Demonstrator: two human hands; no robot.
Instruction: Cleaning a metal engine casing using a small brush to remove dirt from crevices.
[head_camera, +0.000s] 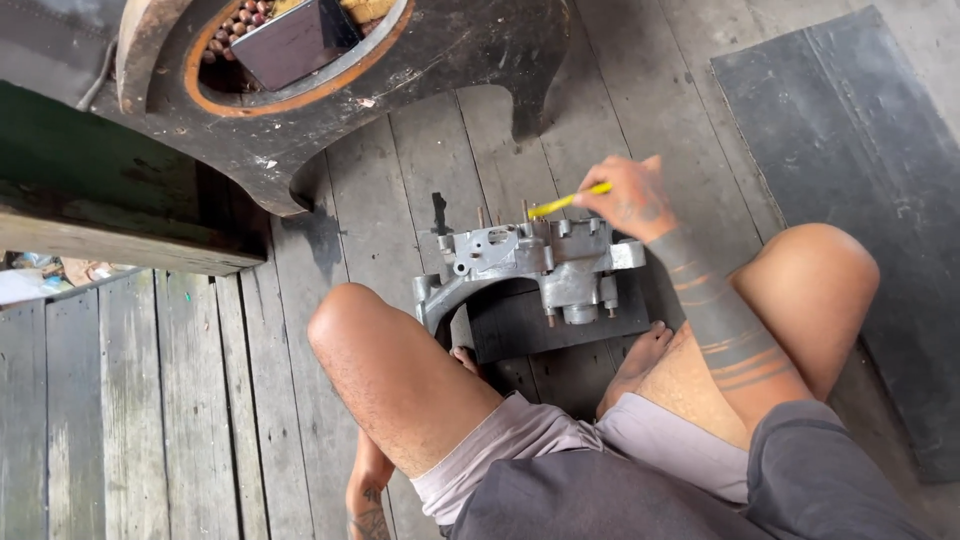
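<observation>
My right hand (628, 196) is closed on a thin yellow-handled tool (568, 203), whose tip touches the top edge of a grey cast-metal engine casing (530, 265). The casing lies on a dark flat board (560, 322) on the plank floor between my bare knees, just beyond my feet. A banded tattoo wraps my right forearm. Only my tattooed left forearm (368, 490) shows at the bottom, beside my left thigh. The left hand itself is hidden.
A large dark curved body (420, 70) with a rusty round opening stands at the top left, over a green wooden beam (110, 200). A black rubber mat (850, 170) lies on the floor at the right. Weathered planks (150, 400) run to the left.
</observation>
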